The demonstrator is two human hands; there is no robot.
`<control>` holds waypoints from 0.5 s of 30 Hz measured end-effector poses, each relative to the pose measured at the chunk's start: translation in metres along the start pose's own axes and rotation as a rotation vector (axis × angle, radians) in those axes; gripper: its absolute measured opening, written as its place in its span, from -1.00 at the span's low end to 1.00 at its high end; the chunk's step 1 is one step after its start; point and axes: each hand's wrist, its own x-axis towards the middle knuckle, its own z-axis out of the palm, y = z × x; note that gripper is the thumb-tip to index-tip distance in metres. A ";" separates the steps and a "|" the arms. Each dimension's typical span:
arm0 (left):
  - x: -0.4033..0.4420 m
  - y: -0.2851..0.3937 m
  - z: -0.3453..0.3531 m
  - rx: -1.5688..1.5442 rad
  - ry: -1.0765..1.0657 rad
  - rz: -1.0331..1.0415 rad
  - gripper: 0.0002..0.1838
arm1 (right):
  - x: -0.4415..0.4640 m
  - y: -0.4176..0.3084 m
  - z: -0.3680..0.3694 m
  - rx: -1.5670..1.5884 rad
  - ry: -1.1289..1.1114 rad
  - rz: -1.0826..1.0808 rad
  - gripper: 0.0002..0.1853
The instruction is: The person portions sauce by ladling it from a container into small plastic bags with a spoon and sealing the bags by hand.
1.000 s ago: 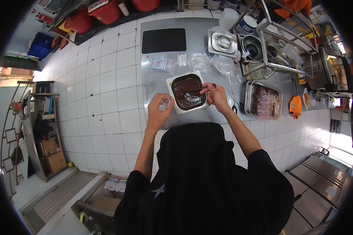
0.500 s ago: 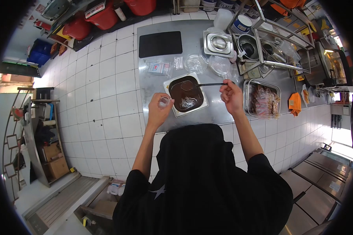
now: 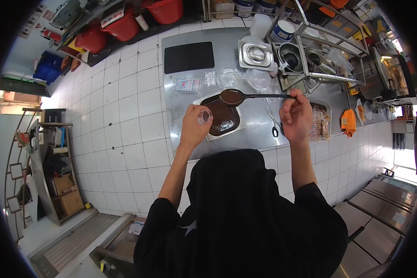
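Note:
A black ladle (image 3: pixel 231 97) full of dark brown sauce is held level above the far rim of a square metal pan (image 3: pixel 240 131). My right hand (image 3: pixel 297 116) pinches the end of its long handle. More of the dark sauce (image 3: pixel 217 116) fills the pan, with a shiny patch of reflected light on its surface. My left hand (image 3: pixel 195 125) holds a small clear plastic cup (image 3: pixel 204 116) by its side, over the pan's left edge. The cup's mouth faces up, and its inside looks clear. Scissors (image 3: pixel 275 126) with black handles lie between the pan and my right hand.
Clear round lids (image 3: pixel 229 78) and a printed plastic packet (image 3: pixel 187 85) lie beyond the pan. A black board (image 3: pixel 189 57) is at the far left. Right of my right hand stands a tray of wrapped food (image 3: pixel 320 123). A metal rack (image 3: pixel 306 46) with bowls stands at the back right.
The ladle has come up out of the sauce, now full. My right hand has moved right with the handle, uncovering the scissors. My left hand with the cup has shifted slightly right.

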 end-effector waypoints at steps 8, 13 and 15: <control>0.010 0.012 0.011 0.000 -0.083 -0.044 -0.71 | 0.000 0.000 0.004 -0.003 -0.009 -0.011 -0.74; 0.021 0.003 0.048 -0.238 -0.085 -0.042 -0.70 | -0.003 0.001 0.009 -0.003 -0.018 -0.015 -0.73; 0.024 0.023 0.048 -0.256 -0.013 0.061 -0.69 | -0.006 0.000 0.011 -0.010 -0.038 -0.029 -0.73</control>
